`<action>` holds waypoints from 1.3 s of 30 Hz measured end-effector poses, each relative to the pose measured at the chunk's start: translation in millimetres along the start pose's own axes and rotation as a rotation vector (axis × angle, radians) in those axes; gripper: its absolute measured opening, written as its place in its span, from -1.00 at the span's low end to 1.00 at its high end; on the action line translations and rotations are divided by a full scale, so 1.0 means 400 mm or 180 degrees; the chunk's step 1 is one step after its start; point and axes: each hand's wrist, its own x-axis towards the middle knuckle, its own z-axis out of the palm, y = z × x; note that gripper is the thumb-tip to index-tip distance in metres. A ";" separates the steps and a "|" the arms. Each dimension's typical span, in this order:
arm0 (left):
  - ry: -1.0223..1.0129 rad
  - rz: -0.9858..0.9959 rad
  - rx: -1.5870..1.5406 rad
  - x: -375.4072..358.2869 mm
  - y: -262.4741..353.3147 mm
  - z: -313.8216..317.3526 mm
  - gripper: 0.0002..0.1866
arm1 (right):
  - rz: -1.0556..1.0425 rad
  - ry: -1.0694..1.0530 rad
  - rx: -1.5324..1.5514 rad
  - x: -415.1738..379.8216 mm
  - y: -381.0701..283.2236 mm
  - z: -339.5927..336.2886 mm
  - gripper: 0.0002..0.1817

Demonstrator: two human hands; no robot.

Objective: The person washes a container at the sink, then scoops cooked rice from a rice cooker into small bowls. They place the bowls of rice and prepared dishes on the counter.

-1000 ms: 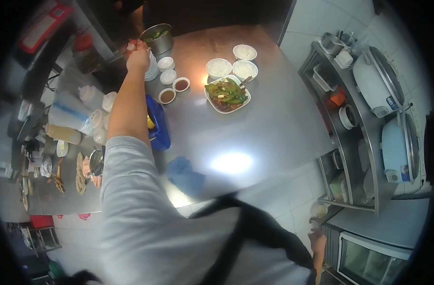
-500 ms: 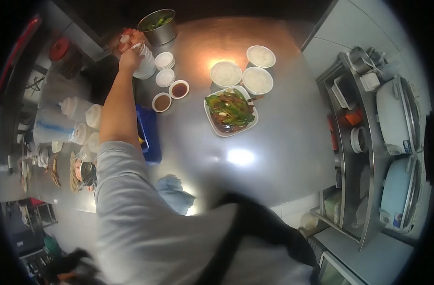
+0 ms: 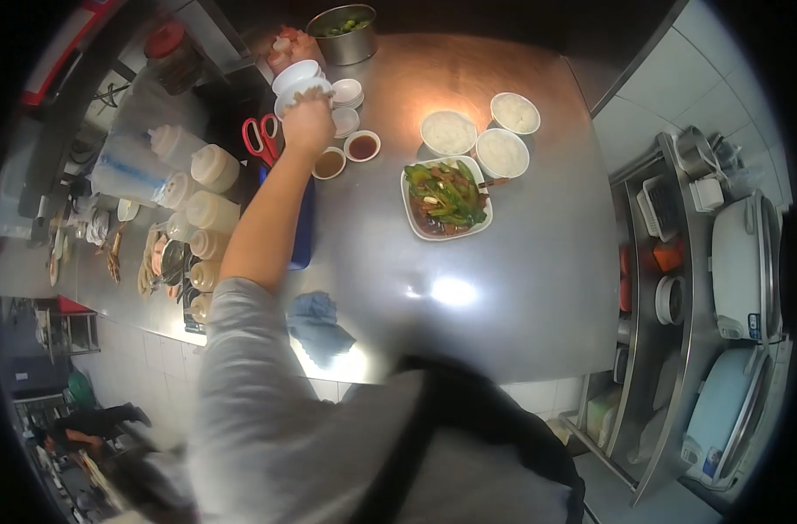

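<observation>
My left hand (image 3: pixel 309 122) reaches across the steel counter (image 3: pixel 521 262) and grips the rim of a small white bowl (image 3: pixel 303 88). That bowl sits at the stack of white bowls (image 3: pixel 292 75) near the back. Just right of the hand lie small empty white dishes (image 3: pixel 346 92) and two dishes of brown sauce (image 3: pixel 329 163) and dark red sauce (image 3: pixel 362 147). Red scissors (image 3: pixel 261 138) lie to the left of the hand. My right hand is out of sight.
A plate of stir-fried greens (image 3: pixel 446 197) and three bowls of rice (image 3: pixel 448 133) stand mid-counter. A metal pot (image 3: pixel 342 35) is at the back. Squeeze bottles (image 3: pixel 215 166) line the left, by a blue tray (image 3: pixel 304 236) and blue cloth (image 3: pixel 318 319). Rice cookers (image 3: pixel 746 262) stand right.
My left hand has drawn back from the far stack toward the sauce dishes, now holding a white bowl. The view has shifted, so the scissors now show.
</observation>
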 end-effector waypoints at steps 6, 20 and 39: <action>-0.0742 -0.0536 -0.0016 -0.031 -0.014 0.096 -0.73 | -0.0961 -0.0187 -0.1793 -0.002 -0.035 -0.025 -0.90; -0.1379 -0.0401 -0.0242 -0.002 -0.086 0.130 -0.72 | -0.2048 0.0476 -0.2263 0.017 0.047 -0.020 -0.90; -0.0877 -0.1470 -0.0213 0.339 -0.501 0.497 -0.41 | 0.0177 0.0675 -0.0318 -0.175 -0.097 -0.025 -0.74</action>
